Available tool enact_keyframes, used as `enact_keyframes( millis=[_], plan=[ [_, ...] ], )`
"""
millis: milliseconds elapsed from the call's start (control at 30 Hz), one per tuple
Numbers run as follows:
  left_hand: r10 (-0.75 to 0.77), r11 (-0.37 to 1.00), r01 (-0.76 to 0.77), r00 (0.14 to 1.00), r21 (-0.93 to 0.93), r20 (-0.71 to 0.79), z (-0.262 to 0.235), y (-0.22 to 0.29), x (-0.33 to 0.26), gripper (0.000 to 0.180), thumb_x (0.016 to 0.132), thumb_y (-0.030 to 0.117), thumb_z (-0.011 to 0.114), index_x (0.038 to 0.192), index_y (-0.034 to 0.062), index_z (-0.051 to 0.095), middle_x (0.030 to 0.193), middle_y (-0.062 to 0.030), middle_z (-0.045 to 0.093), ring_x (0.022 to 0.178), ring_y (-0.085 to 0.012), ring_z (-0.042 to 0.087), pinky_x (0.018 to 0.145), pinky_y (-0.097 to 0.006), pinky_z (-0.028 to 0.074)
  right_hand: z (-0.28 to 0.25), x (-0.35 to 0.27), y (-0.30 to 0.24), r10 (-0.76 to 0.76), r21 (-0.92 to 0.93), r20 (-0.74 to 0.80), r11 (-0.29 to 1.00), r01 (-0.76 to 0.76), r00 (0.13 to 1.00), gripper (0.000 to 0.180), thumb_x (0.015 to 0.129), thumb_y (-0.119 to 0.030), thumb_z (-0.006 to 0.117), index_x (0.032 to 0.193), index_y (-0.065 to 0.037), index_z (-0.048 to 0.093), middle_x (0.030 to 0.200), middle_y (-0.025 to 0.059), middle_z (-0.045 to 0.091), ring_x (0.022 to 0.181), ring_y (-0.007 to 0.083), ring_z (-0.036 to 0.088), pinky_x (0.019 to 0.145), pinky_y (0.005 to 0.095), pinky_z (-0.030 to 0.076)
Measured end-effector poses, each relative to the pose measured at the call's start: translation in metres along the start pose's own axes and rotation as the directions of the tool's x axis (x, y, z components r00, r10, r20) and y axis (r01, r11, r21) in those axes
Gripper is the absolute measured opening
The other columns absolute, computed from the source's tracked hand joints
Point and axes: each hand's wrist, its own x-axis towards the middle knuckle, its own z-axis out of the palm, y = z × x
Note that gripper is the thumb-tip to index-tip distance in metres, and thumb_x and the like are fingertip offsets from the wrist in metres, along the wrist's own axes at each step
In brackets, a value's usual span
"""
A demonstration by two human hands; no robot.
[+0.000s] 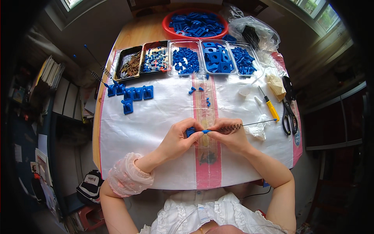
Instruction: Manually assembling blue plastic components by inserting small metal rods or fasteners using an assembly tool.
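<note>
Near the middle of the table, my left hand (180,136) is closed around a blue plastic base (190,132). My right hand (230,137) pinches the end of a black coil spring (233,127), from which a thin rod stretches right to a small blue tip. Between the fingertips of both hands a narrow blue piece (205,132) meets the base; the exact joint is hidden by my fingers. Beyond my hands lie a few small blue plugs (200,89) and tiny blue bits (208,102) on the white woven sheet (156,117).
A row of trays holds screws (131,65), small nut-like parts (156,58) and blue parts (186,60). Behind stands a red basin (166,30). Blue bases (137,93), two with springs, sit left. At right are a yellow-handled screwdriver (272,110), scissors (289,117) and crumpled plastic (257,128).
</note>
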Motion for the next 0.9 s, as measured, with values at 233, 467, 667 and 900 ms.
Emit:
enact_keyframes(
  millis=[233, 467, 667, 900],
  plan=[
    [-0.02, 1.0, 0.02, 1.0, 0.001, -0.013, -0.0006, -0.0034, 0.0003, 0.01, 0.096, 0.008, 0.065, 0.099, 0.0003, 0.059, 0.085, -0.0016, 0.063, 0.074, -0.0075, 0.065, 0.066, -0.022, 0.056, 0.0003, -0.0002, 0.002, 0.003, 0.034, -0.006, 0.999, -0.003, 1.0, 0.006, 0.086, -0.001, 0.075, 0.091, 0.002, 0.074, 0.078, -0.004, 0.063, 0.068, -0.0009, 0.053, 0.058, 0.0164, 0.039],
    [-0.035, 0.998, 0.034, 0.999, -0.045, -0.026, -0.0007, -0.0026, -0.0006, 0.011, 0.095, 0.011, 0.067, 0.097, 0.0021, 0.061, 0.082, 0.0003, 0.063, 0.07, -0.0051, 0.061, 0.062, -0.02, 0.05, 0.001, -0.0003, -0.0019, 0.031, 0.04, -0.007, 0.999, -0.031, 0.999, 0.008, 0.082, 0.006, 0.075, 0.089, 0.002, 0.073, 0.082, -0.0003, 0.065, 0.071, 0.0013, 0.056, 0.06, 0.0164, 0.042],
    [-0.049, 0.996, 0.047, 0.998, -0.07, -0.03, 0.0006, -0.0019, -0.0004, 0.01, 0.095, 0.011, 0.068, 0.097, 0.0026, 0.062, 0.082, 0.001, 0.063, 0.069, -0.0039, 0.059, 0.061, -0.019, 0.048, 0.0011, 0.0001, 0.0024, -0.011, 0.022, -0.018, 1.0, 0.012, 1.0, 0.006, 0.084, 0.001, 0.076, 0.089, 0.002, 0.073, 0.077, -0.0035, 0.062, 0.067, -0.001, 0.051, 0.056, 0.0167, 0.038],
    [-0.047, 0.996, 0.044, 0.998, -0.082, -0.034, 0.0007, -0.0019, -0.0008, 0.01, 0.094, 0.01, 0.068, 0.096, 0.0018, 0.062, 0.077, 0.0, 0.063, 0.066, -0.0053, 0.061, 0.058, -0.02, 0.049, 0.0006, -0.0005, 0.0016, 0.0, -0.012, -0.01, 1.0, 0.0, 1.0, 0.006, 0.085, 0.001, 0.075, 0.09, 0.002, 0.074, 0.079, -0.0034, 0.063, 0.068, -0.0011, 0.051, 0.055, 0.0168, 0.037]
  ],
)
